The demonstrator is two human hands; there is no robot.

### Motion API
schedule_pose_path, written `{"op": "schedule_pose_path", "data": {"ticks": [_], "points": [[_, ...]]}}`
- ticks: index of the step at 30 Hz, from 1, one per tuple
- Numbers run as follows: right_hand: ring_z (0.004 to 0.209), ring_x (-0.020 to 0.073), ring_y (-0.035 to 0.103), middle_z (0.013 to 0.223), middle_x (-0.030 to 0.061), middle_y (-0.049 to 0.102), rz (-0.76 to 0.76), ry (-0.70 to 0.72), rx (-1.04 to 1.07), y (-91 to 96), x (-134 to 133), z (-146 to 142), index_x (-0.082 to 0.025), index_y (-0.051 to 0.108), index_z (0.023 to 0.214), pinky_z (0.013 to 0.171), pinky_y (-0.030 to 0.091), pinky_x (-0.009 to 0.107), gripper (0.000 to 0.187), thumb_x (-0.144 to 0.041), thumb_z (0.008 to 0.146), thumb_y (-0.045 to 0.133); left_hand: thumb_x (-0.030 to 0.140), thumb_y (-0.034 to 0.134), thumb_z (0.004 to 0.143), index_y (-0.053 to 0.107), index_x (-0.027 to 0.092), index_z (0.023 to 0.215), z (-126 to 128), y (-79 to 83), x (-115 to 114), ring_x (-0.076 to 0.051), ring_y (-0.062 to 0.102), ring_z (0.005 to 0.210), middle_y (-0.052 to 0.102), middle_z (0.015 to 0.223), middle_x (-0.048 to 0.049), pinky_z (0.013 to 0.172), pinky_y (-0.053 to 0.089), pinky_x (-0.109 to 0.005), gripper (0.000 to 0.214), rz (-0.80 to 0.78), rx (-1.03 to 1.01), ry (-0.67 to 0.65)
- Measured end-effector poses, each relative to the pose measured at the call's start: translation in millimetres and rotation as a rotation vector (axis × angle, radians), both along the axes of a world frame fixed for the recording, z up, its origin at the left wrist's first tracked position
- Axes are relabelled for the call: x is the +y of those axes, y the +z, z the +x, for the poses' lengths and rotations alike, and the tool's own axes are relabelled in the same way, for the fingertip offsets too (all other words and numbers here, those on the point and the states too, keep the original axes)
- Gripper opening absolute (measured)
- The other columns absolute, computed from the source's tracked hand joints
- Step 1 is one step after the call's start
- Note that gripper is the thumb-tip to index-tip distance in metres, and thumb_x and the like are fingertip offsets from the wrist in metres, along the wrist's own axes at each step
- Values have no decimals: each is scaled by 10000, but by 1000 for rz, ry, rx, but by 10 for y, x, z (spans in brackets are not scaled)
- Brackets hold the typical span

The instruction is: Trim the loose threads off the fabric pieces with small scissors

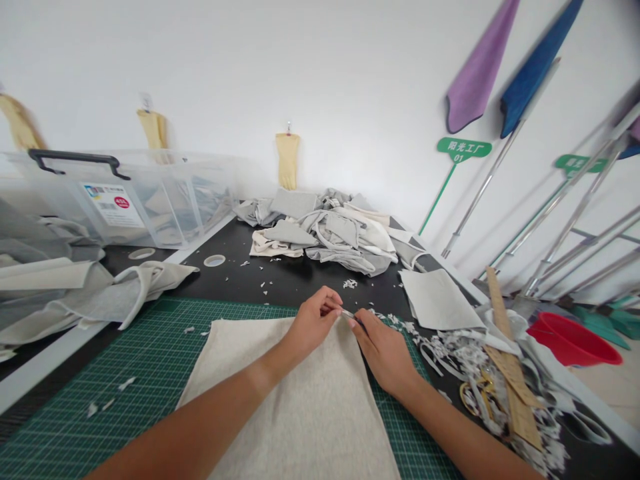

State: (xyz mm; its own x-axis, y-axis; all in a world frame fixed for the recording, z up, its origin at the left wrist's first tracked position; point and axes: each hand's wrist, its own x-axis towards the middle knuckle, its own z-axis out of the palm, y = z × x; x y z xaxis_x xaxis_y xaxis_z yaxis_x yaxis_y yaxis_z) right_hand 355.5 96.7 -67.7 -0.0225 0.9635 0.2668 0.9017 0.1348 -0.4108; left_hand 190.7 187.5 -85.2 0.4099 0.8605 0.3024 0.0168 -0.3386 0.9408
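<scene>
A beige square of cloth [295,400] lies flat on the green cutting mat [135,373] in front of me. My left hand [313,322] pinches the cloth's far right corner, fingers closed. My right hand [383,350] rests beside it on the mat, its fingers closed on a small thin metal tool [349,313] whose tip meets the left hand's fingertips at that corner. I cannot tell what kind of tool it is.
A heap of grey and cream fabric pieces [330,233] sits at the back. Folded cloths [75,290] and a clear storage bin [125,197] stand left. Right of the mat lie white scraps [450,347], a wooden ruler [510,367], scissors [475,393], a red basin [570,340].
</scene>
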Motion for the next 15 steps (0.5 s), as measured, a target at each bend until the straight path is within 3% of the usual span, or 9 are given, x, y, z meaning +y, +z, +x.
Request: {"op": "schedule_pose_path", "data": {"ticks": [15], "points": [[811, 171, 607, 857, -8, 607, -28, 7, 6, -11, 10, 17, -241, 490, 903, 682, 361, 260, 353, -462, 1072, 273, 172, 611, 852, 598, 201, 950, 0, -24, 10, -143, 648, 810, 670, 883, -17, 759, 501, -259, 102, 6, 10, -3]]}}
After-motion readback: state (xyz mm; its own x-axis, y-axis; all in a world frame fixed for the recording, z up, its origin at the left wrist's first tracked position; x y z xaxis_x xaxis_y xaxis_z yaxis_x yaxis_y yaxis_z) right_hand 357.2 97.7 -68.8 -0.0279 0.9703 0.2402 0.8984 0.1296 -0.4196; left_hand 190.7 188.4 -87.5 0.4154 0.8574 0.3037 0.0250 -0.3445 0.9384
